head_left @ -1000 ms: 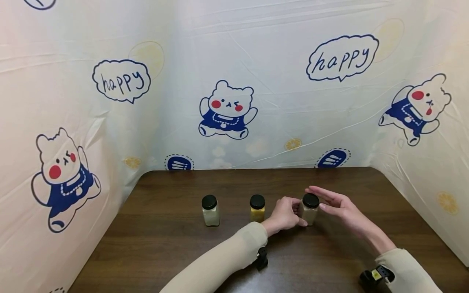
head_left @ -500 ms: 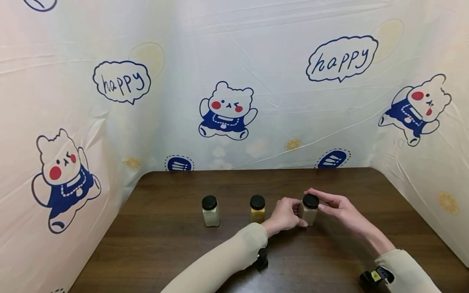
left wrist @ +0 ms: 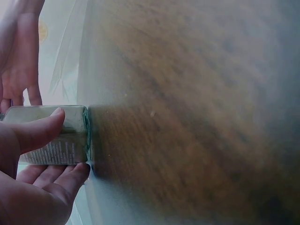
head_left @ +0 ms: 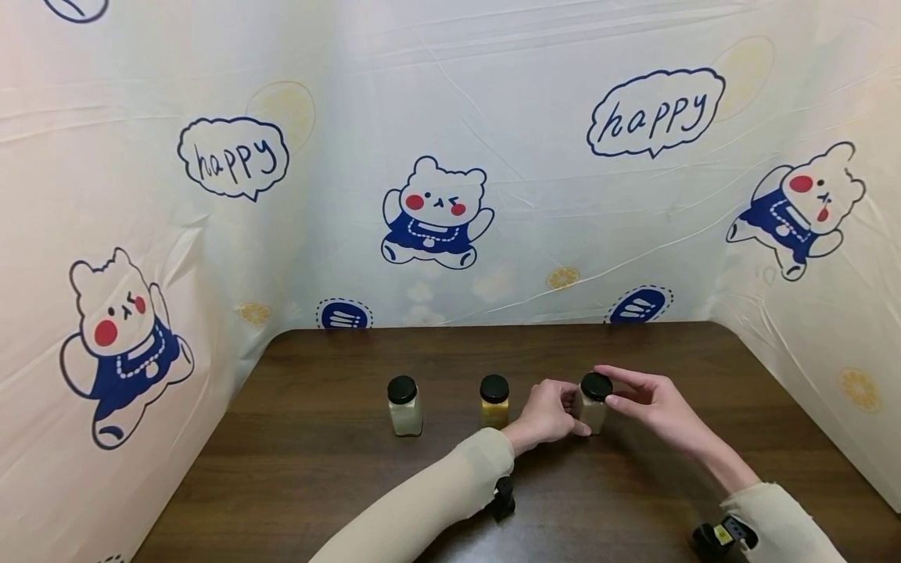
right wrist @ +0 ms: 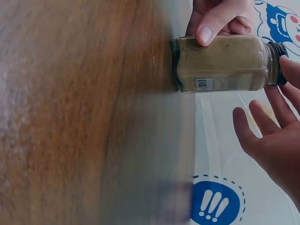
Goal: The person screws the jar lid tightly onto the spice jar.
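Note:
A glass spice jar full of brownish powder stands upright on the brown table, capped by a black lid. My left hand grips the jar low on its body, thumb on the near side and fingers behind. At the top, my right hand pinches the lid between thumb and forefinger. Its other fingers spread loose below the lid in the right wrist view. A printed label shows past the left thumb in the left wrist view.
Left of the hands stands a jar of yellow powder, its base partly behind the left wrist. Farther left is a jar of pale powder. Both have black lids. A printed curtain surrounds the wooden table.
My right hand's fingers have closed in on the lid, thumb shifting slightly left onto its edge. The left hand and the jars have stayed where they were.

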Tool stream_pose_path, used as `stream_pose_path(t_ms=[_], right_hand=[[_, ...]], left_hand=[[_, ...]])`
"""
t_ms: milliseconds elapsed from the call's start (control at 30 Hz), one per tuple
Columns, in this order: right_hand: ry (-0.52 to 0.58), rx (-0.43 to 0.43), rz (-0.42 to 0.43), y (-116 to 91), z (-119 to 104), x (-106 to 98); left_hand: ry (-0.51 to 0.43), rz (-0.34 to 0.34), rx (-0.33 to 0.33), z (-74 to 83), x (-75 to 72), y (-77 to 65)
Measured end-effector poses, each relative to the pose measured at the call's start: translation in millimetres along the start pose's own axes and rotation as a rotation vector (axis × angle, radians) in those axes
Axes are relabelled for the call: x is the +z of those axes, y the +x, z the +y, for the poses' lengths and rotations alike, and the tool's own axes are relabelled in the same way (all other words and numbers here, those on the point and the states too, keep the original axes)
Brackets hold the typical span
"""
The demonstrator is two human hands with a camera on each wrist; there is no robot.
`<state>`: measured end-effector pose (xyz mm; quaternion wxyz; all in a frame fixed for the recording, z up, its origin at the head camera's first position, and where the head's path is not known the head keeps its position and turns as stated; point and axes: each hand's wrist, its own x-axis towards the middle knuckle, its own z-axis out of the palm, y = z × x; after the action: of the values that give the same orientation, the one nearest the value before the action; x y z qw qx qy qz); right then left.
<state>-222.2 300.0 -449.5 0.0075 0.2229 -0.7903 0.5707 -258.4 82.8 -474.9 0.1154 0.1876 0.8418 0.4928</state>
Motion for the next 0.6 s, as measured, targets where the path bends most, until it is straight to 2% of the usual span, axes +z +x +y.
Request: stream_pose_path(t_ms=[367,600], right_hand=[[-0.202,-0.105,0.108,1,-8,10],[-0.254,-0.102,0.145,2,-7,15]], left_hand=[[-0.01,-0.026,0.02,2.0,-2.1,-1.6],[-0.015,-0.034,0.026,1.7,-2.1,-2.8]])
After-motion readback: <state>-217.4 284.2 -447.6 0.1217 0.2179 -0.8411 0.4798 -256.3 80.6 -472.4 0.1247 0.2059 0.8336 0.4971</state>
